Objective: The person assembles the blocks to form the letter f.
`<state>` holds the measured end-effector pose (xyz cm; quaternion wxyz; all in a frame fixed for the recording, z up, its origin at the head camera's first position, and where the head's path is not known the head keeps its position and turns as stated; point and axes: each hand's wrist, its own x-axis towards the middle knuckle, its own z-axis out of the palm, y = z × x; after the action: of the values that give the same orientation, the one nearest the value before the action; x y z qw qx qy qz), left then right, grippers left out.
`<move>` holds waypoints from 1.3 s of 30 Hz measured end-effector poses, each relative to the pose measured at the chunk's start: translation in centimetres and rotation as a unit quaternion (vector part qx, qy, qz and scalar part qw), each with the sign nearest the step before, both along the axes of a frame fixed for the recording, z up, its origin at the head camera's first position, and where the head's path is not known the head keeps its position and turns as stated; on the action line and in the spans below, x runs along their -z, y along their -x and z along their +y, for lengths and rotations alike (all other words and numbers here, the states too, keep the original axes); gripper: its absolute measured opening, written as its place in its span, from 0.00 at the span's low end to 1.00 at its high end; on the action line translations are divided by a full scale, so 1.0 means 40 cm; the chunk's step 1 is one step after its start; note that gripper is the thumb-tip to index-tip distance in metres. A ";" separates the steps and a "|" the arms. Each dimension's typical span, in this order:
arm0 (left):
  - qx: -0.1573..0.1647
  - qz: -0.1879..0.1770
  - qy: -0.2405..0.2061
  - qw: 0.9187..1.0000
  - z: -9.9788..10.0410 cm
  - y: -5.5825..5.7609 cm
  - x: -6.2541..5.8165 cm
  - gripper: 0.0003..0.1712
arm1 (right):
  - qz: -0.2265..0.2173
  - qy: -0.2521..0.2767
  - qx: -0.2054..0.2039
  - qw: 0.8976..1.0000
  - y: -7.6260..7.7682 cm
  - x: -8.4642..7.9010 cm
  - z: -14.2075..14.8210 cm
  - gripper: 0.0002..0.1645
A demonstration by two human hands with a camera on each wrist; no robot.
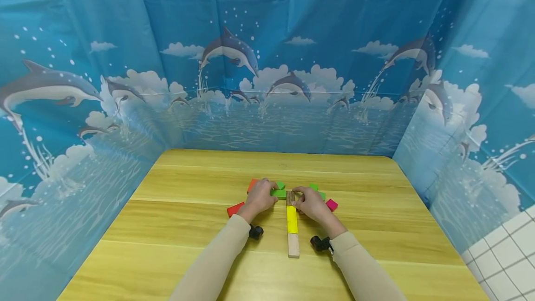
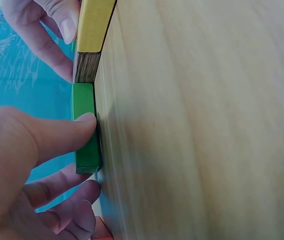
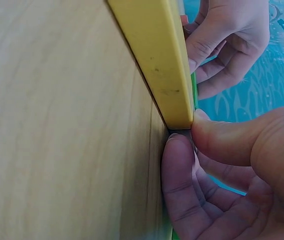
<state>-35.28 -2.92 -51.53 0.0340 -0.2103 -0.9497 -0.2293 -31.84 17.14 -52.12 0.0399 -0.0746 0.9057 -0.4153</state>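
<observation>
Down the middle of the table, a brown block (image 1: 290, 195), a yellow block (image 1: 291, 219) and a pale wooden block (image 1: 293, 245) lie end to end in a line. A long green block (image 2: 85, 152) sits crosswise, its end right at the brown block. My left hand (image 1: 261, 196) pinches this green block, thumb on the near side and fingers at its far side. My right hand (image 1: 311, 203) pinches the brown block from the right, just beyond the yellow one. In the right wrist view, thumb and fingers hide most of the brown block.
A red block (image 1: 235, 209) and an orange block (image 1: 252, 185) lie around my left hand, with another green piece (image 1: 281, 185) behind. Beyond my right hand are green blocks (image 1: 313, 186) and a magenta block (image 1: 332, 205). A dolphin-print curtain (image 1: 267, 59) surrounds the wooden table (image 1: 188, 226).
</observation>
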 end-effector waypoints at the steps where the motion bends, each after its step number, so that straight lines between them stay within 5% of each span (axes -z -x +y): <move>1: -0.001 0.000 0.003 1.000 0.000 -0.001 0.000 0.17 | -0.001 0.001 0.000 1.000 0.000 -0.001 -0.001 0.29; 39: 0.016 -0.016 0.004 1.000 -0.020 -0.017 -0.003 0.21 | 0.010 0.007 -0.002 1.000 -0.010 -0.003 -0.005 0.30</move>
<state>-34.60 -3.72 -51.41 0.0141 -0.2214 -0.9476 -0.2296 -31.43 16.94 -52.01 0.0313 -0.0812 0.9030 -0.4208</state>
